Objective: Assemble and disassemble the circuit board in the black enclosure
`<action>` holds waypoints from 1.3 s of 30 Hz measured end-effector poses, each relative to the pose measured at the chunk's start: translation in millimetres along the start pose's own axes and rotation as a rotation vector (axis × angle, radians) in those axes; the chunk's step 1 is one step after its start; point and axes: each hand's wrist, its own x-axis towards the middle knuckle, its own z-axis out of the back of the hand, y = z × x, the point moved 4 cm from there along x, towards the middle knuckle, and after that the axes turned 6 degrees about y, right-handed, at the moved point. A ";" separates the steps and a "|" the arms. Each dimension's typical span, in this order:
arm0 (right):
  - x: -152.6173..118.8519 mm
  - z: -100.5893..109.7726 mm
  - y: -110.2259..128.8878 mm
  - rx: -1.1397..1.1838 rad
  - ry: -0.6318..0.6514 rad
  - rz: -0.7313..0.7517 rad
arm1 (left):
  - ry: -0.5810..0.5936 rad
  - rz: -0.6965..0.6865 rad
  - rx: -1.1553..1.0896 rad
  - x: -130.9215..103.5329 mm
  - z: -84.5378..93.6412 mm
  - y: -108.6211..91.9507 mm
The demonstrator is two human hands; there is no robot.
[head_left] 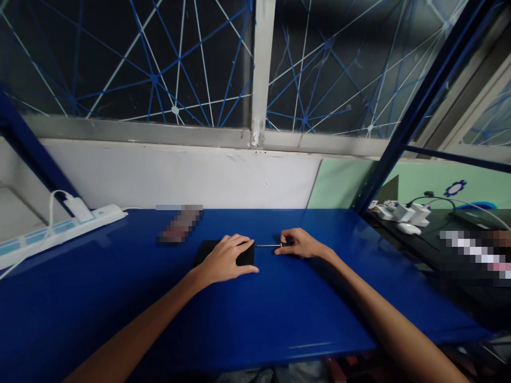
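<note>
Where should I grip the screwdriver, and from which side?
Probably by the dark handle of the screwdriver, from the right. It lies about level, its thin shaft pointing left at the black case, so the handle end faces outward. The right hand pinches it there; the left hand rests on the case.

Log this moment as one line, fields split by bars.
left hand: holding black box | right hand: holding screwdriver | tip: at box's right edge, contact unclear | surface: blue table
</note>
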 end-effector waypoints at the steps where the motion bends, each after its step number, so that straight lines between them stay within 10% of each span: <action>1: -0.6 0.3 1.3 -0.054 -0.032 0.008 | 0.006 0.004 0.000 -0.2 -0.2 0.1; 39: -13.4 5.1 7.2 -0.260 -0.208 0.018 | 0.030 -0.018 0.033 -1.0 -0.5 1.6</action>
